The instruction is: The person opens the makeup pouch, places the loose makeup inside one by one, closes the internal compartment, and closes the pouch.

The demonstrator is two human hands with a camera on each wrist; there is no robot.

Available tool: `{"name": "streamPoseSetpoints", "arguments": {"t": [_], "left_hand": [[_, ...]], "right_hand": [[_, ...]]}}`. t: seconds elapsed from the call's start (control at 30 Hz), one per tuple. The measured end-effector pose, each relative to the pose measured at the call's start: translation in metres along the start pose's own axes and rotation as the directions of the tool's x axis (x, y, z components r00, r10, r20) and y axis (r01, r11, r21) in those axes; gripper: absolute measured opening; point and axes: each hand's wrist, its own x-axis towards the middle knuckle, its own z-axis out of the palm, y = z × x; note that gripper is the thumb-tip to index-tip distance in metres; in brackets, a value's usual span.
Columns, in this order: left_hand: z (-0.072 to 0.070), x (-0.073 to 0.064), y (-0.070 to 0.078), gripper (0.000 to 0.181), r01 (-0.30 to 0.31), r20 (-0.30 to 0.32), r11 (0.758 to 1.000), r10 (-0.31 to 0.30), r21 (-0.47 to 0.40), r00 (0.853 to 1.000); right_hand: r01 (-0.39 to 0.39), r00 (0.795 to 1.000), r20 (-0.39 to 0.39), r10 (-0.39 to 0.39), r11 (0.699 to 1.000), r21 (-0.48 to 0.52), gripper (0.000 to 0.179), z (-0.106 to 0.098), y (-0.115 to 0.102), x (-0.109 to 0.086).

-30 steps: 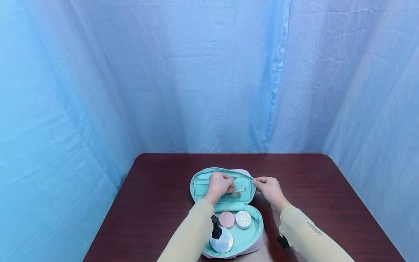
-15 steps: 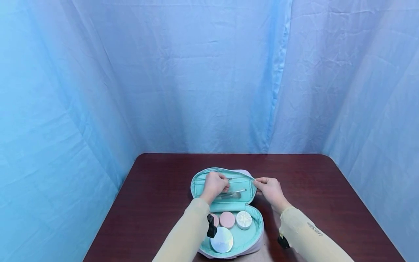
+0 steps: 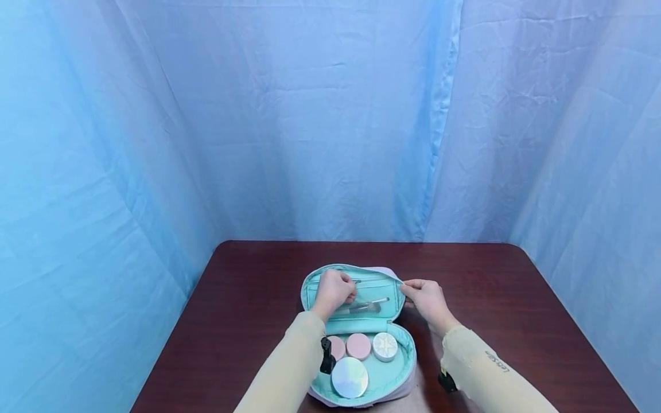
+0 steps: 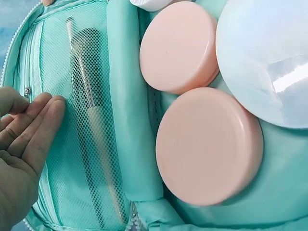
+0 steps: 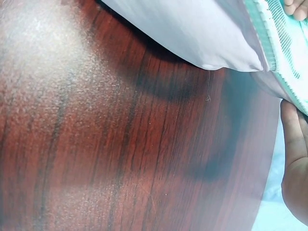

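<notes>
A cosmetic bag [image 3: 408,384] with a mint lining lies unfolded on the table. Its lid has a mesh pocket [image 4: 57,154] with makeup brushes [image 4: 89,72] inside. My left hand [image 3: 334,288] is over the lid and pinches the zipper pull [image 4: 27,96] of that pocket, the fingertips partly covering it. At the lid's right corner, my right hand [image 3: 426,298] grips the edge between thumb and fingers; the right wrist view shows only part of this hand [image 5: 296,159].
In the bag's base sit two pink round jars [image 4: 209,147], a white star-topped round case [image 3: 384,346] and a shiny round compact [image 3: 350,378]. The dark red wooden table [image 3: 248,298] stretches around it. Blue curtains [image 3: 330,143] hang behind and at both sides.
My left hand has slid leftward along the lid pocket's zip with the pull, uncovering more of the brushes and a pink jar. The right hand has stayed at the corner.
</notes>
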Motion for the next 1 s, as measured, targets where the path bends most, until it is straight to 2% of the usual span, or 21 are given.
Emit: {"name": "streamPoseSetpoints", "arguments": {"t": [0.2,0.37,1.0], "left_hand": [[-0.007,0.000,-0.007,0.042,-0.028,-0.007,0.999,0.028,0.035,1.000],[-0.013,0.000,-0.011,0.042,-0.051,-0.027,0.997,0.052,0.051,0.998],[-0.037,0.000,-0.028,0.040,-0.062,-0.089,0.988,0.075,0.142,0.993]], "right_hand": [[-0.001,1.000,-0.015,0.001,1.000,-0.014,0.031,0.001,-0.001,-0.001],[0.001,1.000,-0.017,-0.001,1.000,-0.015,0.031,0.000,-0.001,-0.001],[0.001,1.000,-0.011,-0.001,1.000,-0.003,0.031,0.000,0.001,-0.001]]}}
